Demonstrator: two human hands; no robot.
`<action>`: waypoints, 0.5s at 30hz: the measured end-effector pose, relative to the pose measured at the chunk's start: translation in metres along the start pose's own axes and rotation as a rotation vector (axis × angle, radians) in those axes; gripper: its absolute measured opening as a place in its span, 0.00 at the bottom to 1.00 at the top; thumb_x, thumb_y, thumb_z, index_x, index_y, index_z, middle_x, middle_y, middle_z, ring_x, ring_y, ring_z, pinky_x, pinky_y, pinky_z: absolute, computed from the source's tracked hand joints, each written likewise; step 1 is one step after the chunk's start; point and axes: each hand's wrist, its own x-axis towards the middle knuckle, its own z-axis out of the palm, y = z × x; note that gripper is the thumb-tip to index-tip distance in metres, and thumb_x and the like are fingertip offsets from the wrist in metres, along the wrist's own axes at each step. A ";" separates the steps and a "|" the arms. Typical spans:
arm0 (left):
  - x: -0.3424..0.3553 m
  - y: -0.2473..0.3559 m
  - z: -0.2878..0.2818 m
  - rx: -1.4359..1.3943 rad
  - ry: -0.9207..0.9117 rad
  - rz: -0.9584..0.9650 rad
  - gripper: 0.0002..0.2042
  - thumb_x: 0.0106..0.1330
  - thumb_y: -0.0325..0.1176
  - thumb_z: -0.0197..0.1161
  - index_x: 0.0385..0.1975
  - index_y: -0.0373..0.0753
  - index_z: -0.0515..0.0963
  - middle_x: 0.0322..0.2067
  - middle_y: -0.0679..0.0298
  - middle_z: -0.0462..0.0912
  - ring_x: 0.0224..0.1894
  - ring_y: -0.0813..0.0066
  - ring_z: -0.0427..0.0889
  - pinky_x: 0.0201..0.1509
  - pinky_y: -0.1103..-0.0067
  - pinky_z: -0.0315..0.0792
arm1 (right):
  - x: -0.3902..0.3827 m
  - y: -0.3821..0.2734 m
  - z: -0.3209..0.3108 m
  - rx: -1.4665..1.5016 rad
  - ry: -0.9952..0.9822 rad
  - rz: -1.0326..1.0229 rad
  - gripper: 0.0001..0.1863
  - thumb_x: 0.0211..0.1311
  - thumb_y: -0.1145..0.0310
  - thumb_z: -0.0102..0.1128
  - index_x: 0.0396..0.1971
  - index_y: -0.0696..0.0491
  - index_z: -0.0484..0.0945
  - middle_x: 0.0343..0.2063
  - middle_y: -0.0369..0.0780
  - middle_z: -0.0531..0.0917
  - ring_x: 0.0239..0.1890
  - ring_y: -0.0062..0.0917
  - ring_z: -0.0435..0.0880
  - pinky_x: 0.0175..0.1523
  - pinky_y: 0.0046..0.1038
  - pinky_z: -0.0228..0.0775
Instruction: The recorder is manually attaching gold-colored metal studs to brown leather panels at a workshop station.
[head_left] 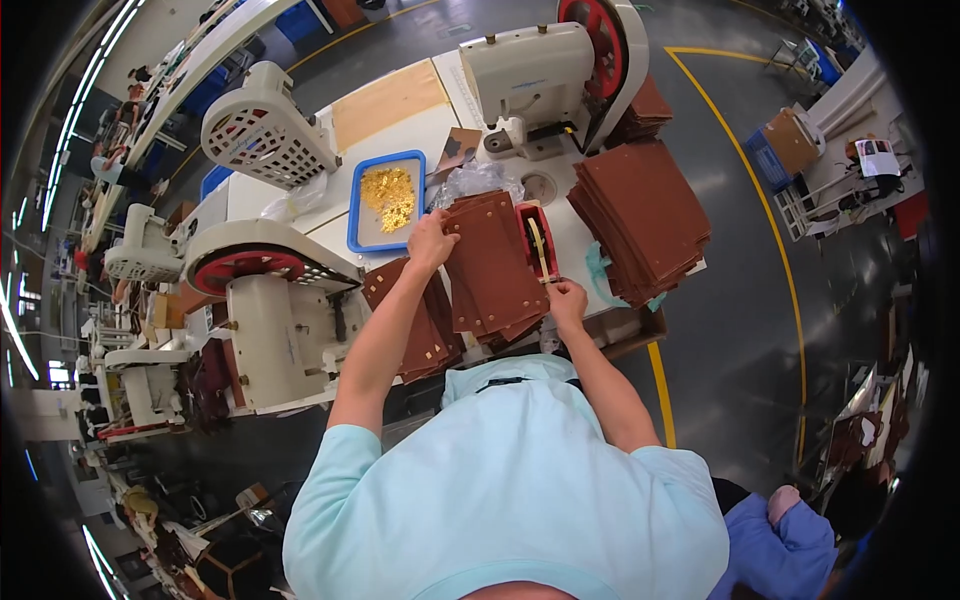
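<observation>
In front of me lies a stack of brown leather-like sheets (490, 270), with small gold-coloured fittings at several corners. My left hand (432, 240) is closed at its far left corner, fingers on the edge of a sheet. My right hand (567, 302) is closed in a pinch beside the right edge of this stack, at the near end of a narrow red box (537, 243) with a pale strip along it. What the right fingertips hold is too small to make out. Left of the stack, partly under my left forearm, more brown sheets (432, 325) with gold fittings are fanned out.
A blue-rimmed tray (355, 205) of small gold pieces (388, 196) sits beyond my left hand. Clear plastic (482, 181) lies near it. A taller brown stack (645, 215) stands at right. Cream machines with red wheels (525, 70) (285, 320) flank the white table.
</observation>
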 end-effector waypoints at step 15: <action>0.010 0.009 0.001 -0.014 0.096 0.030 0.09 0.56 0.36 0.70 0.34 0.41 0.81 0.34 0.57 0.82 0.43 0.55 0.81 0.48 0.65 0.75 | 0.011 0.007 -0.012 -0.193 0.007 -0.219 0.10 0.48 0.67 0.66 0.21 0.60 0.82 0.24 0.45 0.85 0.29 0.38 0.85 0.39 0.36 0.75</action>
